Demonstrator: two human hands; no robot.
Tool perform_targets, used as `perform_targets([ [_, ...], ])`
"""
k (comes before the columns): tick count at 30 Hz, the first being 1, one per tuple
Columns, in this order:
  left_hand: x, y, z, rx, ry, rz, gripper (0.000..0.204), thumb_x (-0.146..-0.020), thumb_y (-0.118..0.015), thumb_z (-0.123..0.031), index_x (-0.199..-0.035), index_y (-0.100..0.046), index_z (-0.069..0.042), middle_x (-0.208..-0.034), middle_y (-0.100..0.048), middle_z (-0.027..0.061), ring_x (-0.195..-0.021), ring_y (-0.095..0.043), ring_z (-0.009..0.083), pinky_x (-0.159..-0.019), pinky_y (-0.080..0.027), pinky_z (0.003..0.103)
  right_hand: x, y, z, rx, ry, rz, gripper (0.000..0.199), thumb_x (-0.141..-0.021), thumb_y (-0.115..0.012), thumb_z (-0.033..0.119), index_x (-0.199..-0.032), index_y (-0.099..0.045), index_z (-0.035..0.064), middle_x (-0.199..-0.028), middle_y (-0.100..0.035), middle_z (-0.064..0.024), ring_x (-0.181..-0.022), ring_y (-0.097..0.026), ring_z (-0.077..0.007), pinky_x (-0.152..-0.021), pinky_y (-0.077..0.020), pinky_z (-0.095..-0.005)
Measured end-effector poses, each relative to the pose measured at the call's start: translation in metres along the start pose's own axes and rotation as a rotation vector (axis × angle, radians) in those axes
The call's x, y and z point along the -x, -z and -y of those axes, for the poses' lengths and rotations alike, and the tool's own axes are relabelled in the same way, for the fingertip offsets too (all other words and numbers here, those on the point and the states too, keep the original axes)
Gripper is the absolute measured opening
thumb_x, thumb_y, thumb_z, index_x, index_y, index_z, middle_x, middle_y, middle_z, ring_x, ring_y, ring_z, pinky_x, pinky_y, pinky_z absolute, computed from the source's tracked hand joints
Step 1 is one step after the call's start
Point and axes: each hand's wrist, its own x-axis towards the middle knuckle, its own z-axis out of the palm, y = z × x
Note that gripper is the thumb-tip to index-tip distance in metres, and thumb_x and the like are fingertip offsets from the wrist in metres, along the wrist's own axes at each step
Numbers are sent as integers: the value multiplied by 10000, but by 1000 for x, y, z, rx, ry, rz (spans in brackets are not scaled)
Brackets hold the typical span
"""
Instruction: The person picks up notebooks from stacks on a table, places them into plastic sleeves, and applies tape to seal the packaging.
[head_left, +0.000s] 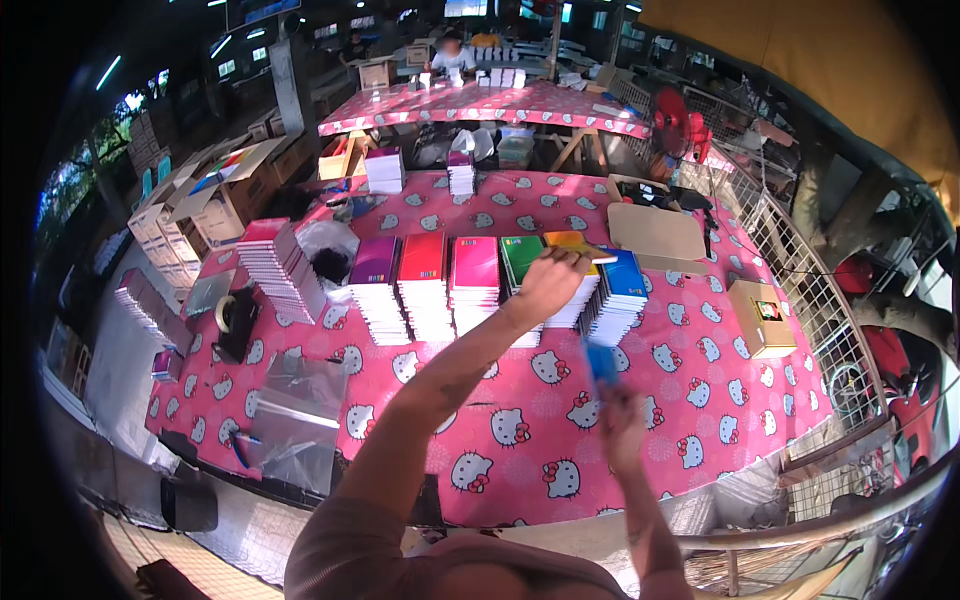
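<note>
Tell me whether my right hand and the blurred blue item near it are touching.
Touching. The head view shows the lower end of the blue item meeting the fingers of the right hand, with no gap, though both are blurred.

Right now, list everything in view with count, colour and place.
Front notebook stacks: six, purple, red, pink, green, yellow, blue, mid-table
Back notebook stacks: two, purple-topped, far edge
Left notebook stacks: at least two, pinkish, left
Tape dispenser: one, black, left
Plastic bags: uncountable, clear, front left
Open carton: one, brown, far right
Small box: one, brown, right
Tables: two, pink, near and beyond
Cartons: several, brown, beyond left
Fan: one, red, beyond right
Co-worker: one, white top, far table
Left hand: one, bare, at yellow stack
Right hand: one, bare, holding blurred blue notebook
</note>
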Motion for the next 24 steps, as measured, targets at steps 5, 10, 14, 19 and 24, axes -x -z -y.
perform_targets([
  [5, 53, 141, -31, 392, 147, -192, 172, -810, -679, -46, -979, -666, -16, -799, -677, 145, -697, -682, 259, -610, -551, 368, 109, -52, 55, -117, 150, 430, 474, -792, -765, 161, -1244, -666, 61, -1168, -638, -150, -1071, -616, -352, -902, -500, -448],
  [10, 166, 137, -81, 411, 381, 445, 335, -941, -671, -321, -759, -599, -49, -670, -649, 107, -589, -661, 305, -557, -531, 437, 47, -87, 21, -363, -161, 142, 263, -903, -655, 119, -1142, -648, 9, -1131, -632, -195, -1044, -607, -392, -913, -484, -483],
  [14, 234, 63, -95, 365, 452, 497, 246, -948, -631, -273, -924, -626, -28, -809, -665, 155, -722, -678, 343, -630, -533, 478, -99, -92, 44, -294, 94, -70, 373, -888, -626, 55, -1261, -616, 49, -1213, -626, -136, -1168, -575, -346, -989, -446, -482],
  [19, 108, 61, -1, -160, 330, -28, 522, -929, -611, -190, -1416, -491, -46, -1377, -556, 196, -1303, -496, 389, -1110, -365, 524, -175, -128, -18, 130, 299, -23, 413, -884, -635, 80, -1296, -621, 83, -1343, -553, -94, -1237, -558, -297, -1077, -389, -519],
  [24, 137, 104, 79, -240, 175, 175, 520, -889, -538, -27, -1408, -510, -32, -967, -679, 127, -951, -657, 282, -1043, -442, 462, -123, -103, 33, -13, 426, -11, 434, -846, -656, 86, -1280, -639, 111, -1176, -569, -78, -1099, -585, -286, -1031, -428, -522],
])
